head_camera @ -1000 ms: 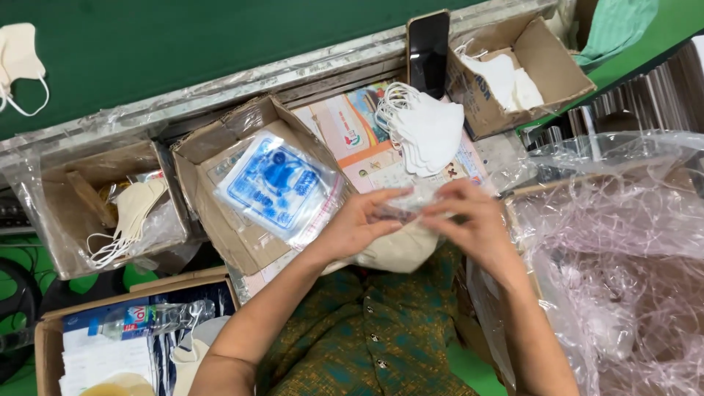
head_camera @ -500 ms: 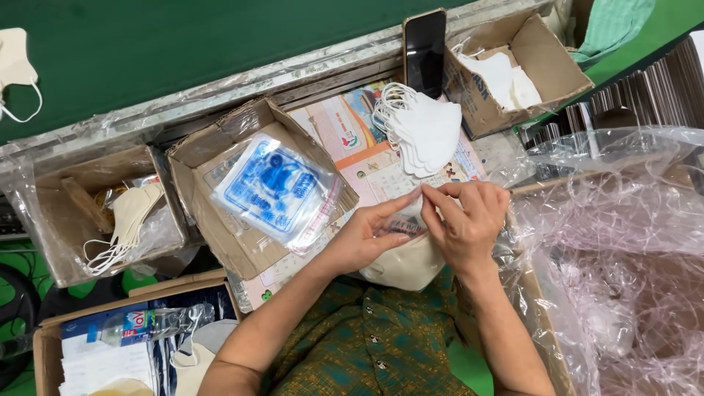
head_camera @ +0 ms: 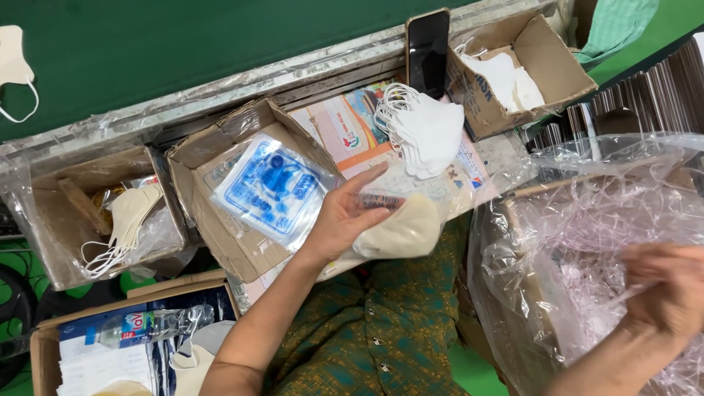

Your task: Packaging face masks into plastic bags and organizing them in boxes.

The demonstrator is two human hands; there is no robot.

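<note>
My left hand [head_camera: 341,220] pinches 1 bagged mask [head_camera: 396,227]; right hand [head_camera: 671,297] blurred in plastic liner [head_camera: 587,242], grip unclear. Mask may slip.

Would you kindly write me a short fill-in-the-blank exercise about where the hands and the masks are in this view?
1. The left hand holds a cream mask in a clear packet over the person's ____.
2. The right hand reaches into the large ____ plastic bag.
3. The stack of white face masks lies beside a black ____ propped upright.
4. The blue-printed flat packets lie in a ____ box.

Missing words: lap; clear; phone; cardboard
</note>
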